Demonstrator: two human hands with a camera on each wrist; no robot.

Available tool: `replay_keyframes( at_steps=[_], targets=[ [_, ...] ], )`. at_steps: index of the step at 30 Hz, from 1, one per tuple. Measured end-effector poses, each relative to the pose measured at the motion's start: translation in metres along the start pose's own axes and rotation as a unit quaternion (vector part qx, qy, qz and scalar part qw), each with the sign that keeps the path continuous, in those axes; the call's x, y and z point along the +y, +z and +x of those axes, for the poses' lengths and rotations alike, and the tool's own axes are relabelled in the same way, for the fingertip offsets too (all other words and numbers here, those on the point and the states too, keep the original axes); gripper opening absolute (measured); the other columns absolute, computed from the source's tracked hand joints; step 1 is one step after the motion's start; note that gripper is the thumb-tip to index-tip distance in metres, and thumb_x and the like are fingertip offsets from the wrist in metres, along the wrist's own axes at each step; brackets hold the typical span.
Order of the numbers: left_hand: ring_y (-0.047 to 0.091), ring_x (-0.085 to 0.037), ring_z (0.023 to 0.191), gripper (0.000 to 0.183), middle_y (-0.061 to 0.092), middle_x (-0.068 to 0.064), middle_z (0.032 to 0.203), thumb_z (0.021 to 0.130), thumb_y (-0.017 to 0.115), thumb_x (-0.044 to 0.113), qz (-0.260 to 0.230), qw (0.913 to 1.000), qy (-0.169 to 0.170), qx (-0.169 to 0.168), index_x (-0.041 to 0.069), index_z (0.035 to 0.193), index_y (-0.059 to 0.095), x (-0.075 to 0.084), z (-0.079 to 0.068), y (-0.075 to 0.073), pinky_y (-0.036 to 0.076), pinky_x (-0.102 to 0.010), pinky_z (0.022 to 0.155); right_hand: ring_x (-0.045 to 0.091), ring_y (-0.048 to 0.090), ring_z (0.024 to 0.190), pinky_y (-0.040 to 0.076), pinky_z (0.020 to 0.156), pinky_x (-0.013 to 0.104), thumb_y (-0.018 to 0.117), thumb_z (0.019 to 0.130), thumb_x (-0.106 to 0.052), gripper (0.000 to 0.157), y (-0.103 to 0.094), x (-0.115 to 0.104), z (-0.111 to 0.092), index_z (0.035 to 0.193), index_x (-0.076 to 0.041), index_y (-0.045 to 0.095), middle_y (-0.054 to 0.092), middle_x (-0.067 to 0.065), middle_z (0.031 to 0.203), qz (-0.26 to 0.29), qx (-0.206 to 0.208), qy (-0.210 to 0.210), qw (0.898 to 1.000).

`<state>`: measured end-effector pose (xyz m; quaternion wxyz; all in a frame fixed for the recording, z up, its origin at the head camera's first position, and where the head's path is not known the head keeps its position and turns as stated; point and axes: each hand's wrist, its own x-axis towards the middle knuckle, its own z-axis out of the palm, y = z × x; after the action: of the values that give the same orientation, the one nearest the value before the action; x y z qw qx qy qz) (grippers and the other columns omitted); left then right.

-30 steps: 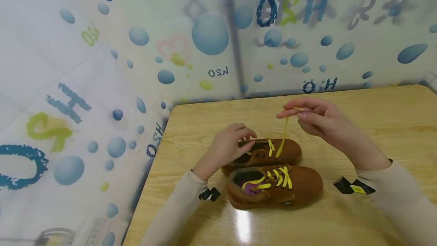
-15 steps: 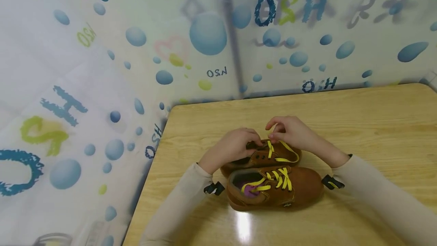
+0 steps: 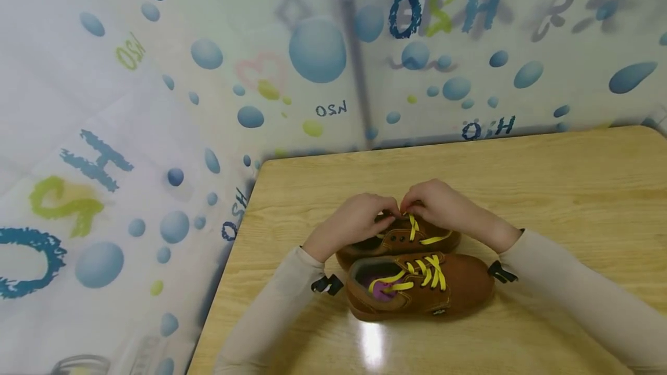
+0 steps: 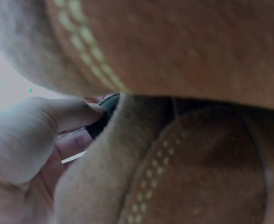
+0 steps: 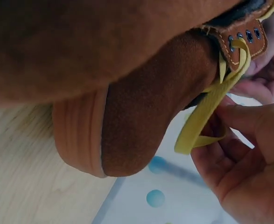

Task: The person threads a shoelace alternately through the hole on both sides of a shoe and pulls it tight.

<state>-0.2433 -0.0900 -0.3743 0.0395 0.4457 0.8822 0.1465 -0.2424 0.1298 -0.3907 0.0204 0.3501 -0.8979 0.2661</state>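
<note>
Two brown shoes: they lay side by side on the wooden table (image 3: 573,190), just below the centre of the head view; the near shoe (image 3: 424,298) partly blocked the lower edge of the far shoe (image 3: 427,230).
Hidden parts: the left hand (image 3: 356,221) covered much of the far shoe's opening and heel, and the right hand (image 3: 443,204) covered some of its upper rim.
Left wrist view: brown leather with pale stitching filled the top and right, blurred and cut off; which shoe each piece belonged to could not be told.
Right wrist view: a blurred brown shape blocked the upper left.
Toes: both pointed to the right of the head view, their long axes running left to right and nearly parallel; in the right wrist view the far shoe's toe faced lower left.
Yellow lace (image 5: 202,114): it left an eyelet at upper right, dropped in a loop and turned back into the right hand; its tip was out of sight.
Left fingers: thumb and fingertip pinched a dark edge (image 4: 105,116) at the far shoe's opening.
Right fingers: curled, thumb against them, gripping the lace.
Near shoe: crossed yellow laces (image 3: 439,272), with a purple patch (image 3: 384,291) inside.
</note>
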Motion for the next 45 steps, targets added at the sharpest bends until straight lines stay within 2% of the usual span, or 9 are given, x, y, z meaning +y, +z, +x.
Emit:
replay_keyframes(
  at_steps=[10, 18, 27, 31, 35, 37, 39, 42, 45],
  targets=[
    [0.066, -0.010, 0.086, 0.019, 0.071, 0.002, 0.101, 0.102, 0.048, 0.003, 0.031, 0.9988, 0.032, 0.020, 0.015, 0.105, 0.064, -0.004, 0.003, 0.003, 0.054, -0.024, 0.080, 0.012, 0.067, 0.075, 0.055, 0.070, 0.033, 0.070, 0.090, -0.005, 0.009, 0.002, 0.001, 0.012, 0.091, -0.013, 0.075, 0.075, 0.002, 0.086, 0.051, -0.012, 0.079, 0.995],
    [0.066, -0.009, 0.093, 0.025, 0.070, 0.004, 0.111, 0.098, 0.058, 0.009, 0.074, 0.9957, 0.054, 0.018, 0.019, 0.114, 0.074, -0.005, 0.003, 0.004, 0.054, -0.022, 0.082, 0.014, 0.069, 0.077, 0.057, 0.071, 0.033, 0.066, 0.092, -0.002, 0.016, -0.005, 0.001, 0.010, 0.090, -0.013, 0.078, 0.077, 0.002, 0.088, 0.048, -0.048, 0.043, 0.997],
    [0.049, -0.011, 0.087, 0.025, 0.064, 0.009, 0.106, 0.101, 0.055, 0.022, 0.305, 0.9442, 0.120, 0.029, 0.034, 0.114, 0.073, 0.005, 0.012, 0.010, 0.044, -0.023, 0.074, 0.017, 0.070, 0.081, 0.058, 0.076, 0.035, 0.064, 0.093, -0.003, 0.016, -0.009, 0.002, 0.008, 0.097, -0.009, 0.079, 0.076, 0.006, 0.093, 0.064, -0.063, 0.051, 0.995],
    [0.047, -0.012, 0.086, 0.022, 0.064, 0.009, 0.109, 0.102, 0.053, 0.021, 0.317, 0.9395, 0.121, 0.043, 0.030, 0.107, 0.073, 0.005, 0.014, 0.015, 0.041, -0.024, 0.072, 0.012, 0.064, 0.076, 0.053, 0.072, 0.031, 0.060, 0.096, -0.004, 0.019, -0.011, 0.001, 0.006, 0.102, -0.007, 0.077, 0.075, 0.007, 0.096, 0.083, -0.082, 0.073, 0.990],
    [0.056, -0.012, 0.093, 0.017, 0.067, 0.006, 0.111, 0.100, 0.058, 0.016, 0.207, 0.9702, 0.102, 0.075, 0.022, 0.101, 0.074, 0.000, 0.012, 0.018, 0.049, -0.021, 0.082, 0.013, 0.060, 0.067, 0.051, 0.063, 0.029, 0.050, 0.101, -0.006, 0.026, -0.012, 0.001, -0.001, 0.117, -0.001, 0.069, 0.070, 0.009, 0.090, 0.171, -0.119, 0.118, 0.971],
    [0.061, -0.012, 0.098, 0.011, 0.069, 0.003, 0.110, 0.098, 0.061, 0.014, 0.091, 0.9881, 0.080, 0.096, 0.017, 0.100, 0.072, -0.002, 0.008, 0.017, 0.051, -0.019, 0.090, 0.016, 0.060, 0.065, 0.053, 0.060, 0.030, 0.045, 0.103, -0.007, 0.029, -0.014, 0.001, -0.005, 0.124, 0.003, 0.063, 0.066, 0.011, 0.085, 0.231, -0.126, 0.145, 0.954],
    [0.066, -0.015, 0.101, 0.007, 0.071, -0.002, 0.108, 0.097, 0.062, 0.011, -0.051, 0.9902, 0.054, 0.118, 0.012, 0.100, 0.068, -0.001, 0.004, 0.013, 0.053, -0.021, 0.091, 0.017, 0.062, 0.067, 0.055, 0.062, 0.030, 0.042, 0.104, -0.009, 0.031, -0.016, 0.001, -0.008, 0.126, 0.006, 0.058, 0.066, 0.011, 0.084, 0.281, -0.120, 0.168, 0.937],
    [0.070, -0.025, 0.094, 0.007, 0.072, -0.016, 0.102, 0.100, 0.056, 0.007, -0.275, 0.9499, 0.033, 0.144, 0.003, 0.102, 0.060, 0.001, -0.005, 0.005, 0.058, -0.031, 0.084, 0.017, 0.064, 0.074, 0.057, 0.068, 0.031, 0.039, 0.105, -0.010, 0.033, -0.018, 0.000, -0.012, 0.127, 0.008, 0.056, 0.068, 0.013, 0.090, 0.333, -0.101, 0.182, 0.919],
    [0.068, -0.027, 0.075, 0.010, 0.067, -0.025, 0.089, 0.102, 0.049, 0.005, -0.408, 0.8996, 0.012, 0.156, -0.003, 0.103, 0.055, 0.005, -0.015, -0.003, 0.059, -0.038, 0.069, 0.017, 0.064, 0.079, 0.057, 0.073, 0.030, 0.039, 0.105, -0.009, 0.031, -0.017, 0.001, -0.015, 0.126, 0.008, 0.054, 0.068, 0.014, 0.096, 0.339, -0.097, 0.186, 0.917]
  ],
)
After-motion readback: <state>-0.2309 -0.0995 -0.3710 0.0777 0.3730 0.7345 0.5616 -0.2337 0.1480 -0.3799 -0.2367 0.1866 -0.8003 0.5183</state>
